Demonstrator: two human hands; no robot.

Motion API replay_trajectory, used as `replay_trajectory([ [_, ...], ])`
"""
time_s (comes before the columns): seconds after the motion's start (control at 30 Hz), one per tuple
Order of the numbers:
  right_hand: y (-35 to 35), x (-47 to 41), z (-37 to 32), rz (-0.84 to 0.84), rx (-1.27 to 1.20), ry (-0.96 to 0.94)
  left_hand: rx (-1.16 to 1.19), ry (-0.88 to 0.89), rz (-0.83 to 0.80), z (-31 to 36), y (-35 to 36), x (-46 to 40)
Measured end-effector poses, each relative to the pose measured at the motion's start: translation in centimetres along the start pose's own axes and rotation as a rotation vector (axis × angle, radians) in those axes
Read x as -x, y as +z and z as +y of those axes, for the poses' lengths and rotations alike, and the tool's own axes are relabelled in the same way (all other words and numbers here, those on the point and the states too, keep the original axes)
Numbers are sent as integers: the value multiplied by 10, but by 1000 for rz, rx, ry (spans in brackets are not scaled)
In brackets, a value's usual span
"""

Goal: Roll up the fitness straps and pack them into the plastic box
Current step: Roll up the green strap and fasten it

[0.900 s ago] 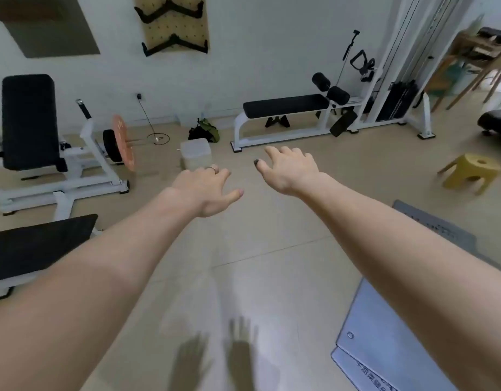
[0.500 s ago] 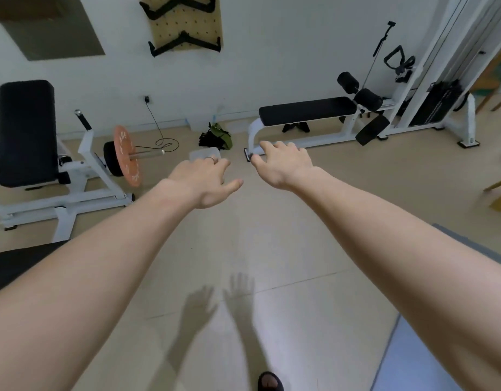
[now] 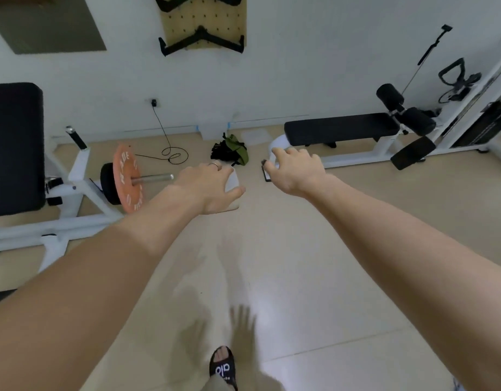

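The straps (image 3: 229, 149), a green-and-black heap by the wall at upper centre, have drawn nearer and lower in frame. The box (image 3: 233, 182) is now mostly hidden behind the left hand (image 3: 208, 187). Left hand and right hand (image 3: 296, 170) reach forward, fingers loosely spread, holding nothing. Rolling hasn't begun.

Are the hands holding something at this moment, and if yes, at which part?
Nothing is held. The left hand and the right hand are both open and reach forward toward the plastic box on the floor.
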State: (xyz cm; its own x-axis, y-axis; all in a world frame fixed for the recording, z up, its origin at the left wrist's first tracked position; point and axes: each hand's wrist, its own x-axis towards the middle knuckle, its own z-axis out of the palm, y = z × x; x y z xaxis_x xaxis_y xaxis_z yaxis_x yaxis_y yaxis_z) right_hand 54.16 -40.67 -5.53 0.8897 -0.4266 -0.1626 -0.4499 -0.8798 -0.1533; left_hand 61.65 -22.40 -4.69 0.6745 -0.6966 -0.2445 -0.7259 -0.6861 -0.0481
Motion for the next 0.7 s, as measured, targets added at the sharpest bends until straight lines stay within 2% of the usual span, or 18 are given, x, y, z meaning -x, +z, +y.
replay_trajectory([
  [0.2,-26,-142,-15,20,-48,16,-12,39,-24,-60,-37,-136],
  [0.4,-33,-297,1,-4,-55,26,-13,52,-27,-93,-57,-284],
  [0.7,-60,-538,-1,-103,-60,-44,32,-33,-83,-163,-88,-476],
])
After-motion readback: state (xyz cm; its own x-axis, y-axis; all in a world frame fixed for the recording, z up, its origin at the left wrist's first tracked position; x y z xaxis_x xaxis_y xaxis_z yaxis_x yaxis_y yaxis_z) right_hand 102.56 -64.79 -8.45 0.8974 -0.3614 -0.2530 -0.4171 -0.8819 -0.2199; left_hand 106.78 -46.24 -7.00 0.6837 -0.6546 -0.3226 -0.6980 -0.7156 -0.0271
